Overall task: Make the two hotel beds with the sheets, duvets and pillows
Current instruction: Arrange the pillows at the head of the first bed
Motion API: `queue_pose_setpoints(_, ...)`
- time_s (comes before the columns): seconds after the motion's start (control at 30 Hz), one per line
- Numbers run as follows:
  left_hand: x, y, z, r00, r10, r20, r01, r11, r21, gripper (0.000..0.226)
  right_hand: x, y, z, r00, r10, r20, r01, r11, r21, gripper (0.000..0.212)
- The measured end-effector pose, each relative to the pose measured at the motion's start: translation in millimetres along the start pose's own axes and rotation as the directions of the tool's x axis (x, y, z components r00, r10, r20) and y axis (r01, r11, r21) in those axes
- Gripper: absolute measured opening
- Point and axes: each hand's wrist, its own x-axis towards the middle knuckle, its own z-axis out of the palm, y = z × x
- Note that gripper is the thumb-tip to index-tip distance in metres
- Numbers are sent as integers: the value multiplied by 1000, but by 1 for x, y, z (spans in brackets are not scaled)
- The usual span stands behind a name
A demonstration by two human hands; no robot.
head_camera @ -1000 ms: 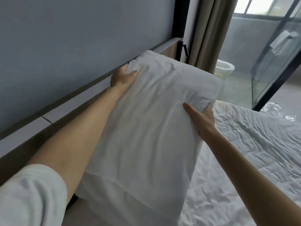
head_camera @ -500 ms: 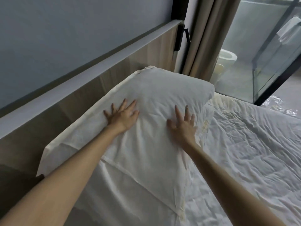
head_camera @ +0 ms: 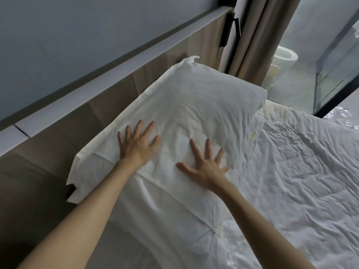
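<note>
White pillow [head_camera: 194,105] lying flat at the head of the bed [head_camera: 124,247], one long edge along the wooden headboard [head_camera: 58,148], far corner poking up close to the curtain [head_camera: 258,35]. Case creased, with a seamed flap across the near end and a loose corner hanging over the edge beside the headboard.

Left hand [head_camera: 137,146] palm-down on the near half of the pillow, on the headboard side; fingers [head_camera: 150,128] straight and spread wide, gripping nothing, just pressing into the fabric. Right hand [head_camera: 206,166] palm-down just beside it on the duvet side, likewise splayed and flat, thumb out to the left, fabric puckered into folds between the two hands. Both forearms bare, reaching in from the bottom of the view.

Rumpled white duvet [head_camera: 291,171] over the rest of the bed to the right, top edge tucked under the pillow's right side; yellowish marks along that edge, too blurred to read.

Above the headboard, a white ledge [head_camera: 116,78] and a grey wall [head_camera: 77,35]. Black fitting [head_camera: 229,30] on the wall beside the curtain. Past the curtain, a white toilet [head_camera: 285,55] and a dark-framed glass partition [head_camera: 340,70].
</note>
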Motion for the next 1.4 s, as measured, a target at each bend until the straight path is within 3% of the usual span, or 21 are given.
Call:
queue_pose_setpoints(0.17, -66, -35, 6, 999, 25, -36, -25, 1000, -4, 65, -55, -7, 44, 997, -79, -26, 78, 996, -38, 98)
queue_pose_setpoints(0.27, -97, -51, 8, 997, 71, 16, -71, 997, -4, 67, -77, -1, 57, 995, -95, -13, 93, 991, -93, 97)
queue_pose_setpoints(0.43, -140, -63, -14, 985, 82, 153, -79, 996, -31, 63, -116, -2, 51, 991, -129, 41, 133, 984, -117, 78)
queue_pose_setpoints(0.67, -212, -76, -64, 984, 166, 64, -162, 985, -65, 61, -176, -29, 38, 950, -169, -265, 191, 980, 61, 57)
queue_pose_setpoints(0.87, -265, -78, -67, 962, 271, 38, -268, 960, -76, 66, -218, -9, 47, 955, 49, -294, 30, 965, 260, 62)
queue_pose_setpoints(1.13, -250, -40, -34, 900, 433, 46, -435, 899, 41, 105, -187, 20, 26, 931, 201, -306, -23, 866, 499, 68)
queue_pose_setpoints(1.27, -224, -15, 2, 876, 452, 170, -470, 878, 88, 128, -128, 34, 10, 931, 274, -240, -82, 800, 594, 76)
queue_pose_setpoints(1.4, -204, -16, 40, 861, 466, 205, -503, 842, 194, 142, -75, 43, 5, 917, 390, -81, -202, 630, 750, 99)
